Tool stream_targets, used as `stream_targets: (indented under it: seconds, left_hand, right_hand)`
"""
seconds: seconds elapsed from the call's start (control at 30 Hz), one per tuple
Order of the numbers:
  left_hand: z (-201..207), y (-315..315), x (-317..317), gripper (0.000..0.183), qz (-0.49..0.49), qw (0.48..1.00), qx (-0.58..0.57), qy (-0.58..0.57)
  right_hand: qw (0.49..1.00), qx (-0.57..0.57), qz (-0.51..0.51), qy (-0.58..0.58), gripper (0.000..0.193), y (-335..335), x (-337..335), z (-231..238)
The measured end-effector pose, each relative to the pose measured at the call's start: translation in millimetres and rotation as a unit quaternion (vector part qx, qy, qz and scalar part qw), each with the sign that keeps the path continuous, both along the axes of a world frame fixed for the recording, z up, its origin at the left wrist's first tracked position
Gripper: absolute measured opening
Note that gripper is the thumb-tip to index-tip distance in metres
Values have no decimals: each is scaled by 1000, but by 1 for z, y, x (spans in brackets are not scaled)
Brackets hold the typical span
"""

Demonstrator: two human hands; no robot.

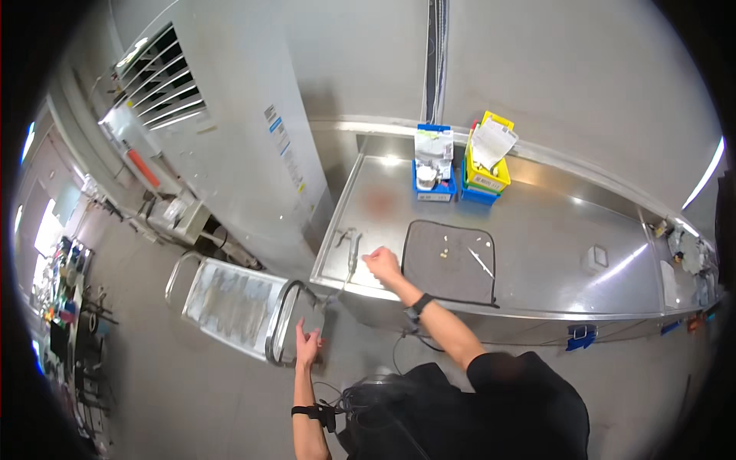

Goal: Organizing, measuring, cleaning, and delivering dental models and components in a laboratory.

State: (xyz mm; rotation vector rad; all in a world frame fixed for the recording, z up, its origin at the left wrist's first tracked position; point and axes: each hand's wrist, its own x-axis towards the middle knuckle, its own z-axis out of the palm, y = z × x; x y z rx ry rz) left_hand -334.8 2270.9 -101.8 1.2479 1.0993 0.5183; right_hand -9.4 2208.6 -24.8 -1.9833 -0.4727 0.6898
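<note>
My right hand reaches over the left end of the steel table, its fingers curled in close together; I cannot tell whether anything is pinched in them. The slim silver tool lies just to the left of those fingertips, near the table's front left corner, and I can't make out whether I am touching it. My left hand is lower and farther left, off the table, with thumb and fingers spread wide and nothing visible in the grasp. It is close to the near end of the metal cart, by the dark curved bar; contact there is unclear. The tool sits beyond my left hand, well apart from it.

On the other side of my right hand, just beside it, the dark grey mat lies flat, bearing a thin white stick and a few small pale bits. Farther back against the wall stand a blue bin and a yellow bin, both well apart from my hands.
</note>
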Motion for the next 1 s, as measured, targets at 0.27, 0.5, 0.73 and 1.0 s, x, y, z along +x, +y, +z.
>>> stream_targets:
  seconds: [0.27, 0.5, 0.73, 1.0]
  left_hand:
    - [-73, 137, 60, 34, -351, 932, 71, 51]
    - [39, 189, 57, 15, -311, 927, 194, 79]
    - [171, 203, 139, 10, -363, 787, 498, 36]
    - [201, 101, 260, 17, -638, 693, 333, -43]
  right_hand:
    - [979, -161, 11, -128, 52, 98, -2, -15]
    - [931, 191, -171, 258, 12, 79, -10, 8]
    - [727, 504, -356, 301, 48, 11, -20, 28]
    - [695, 637, -301, 139, 31, -178, 9, 127]
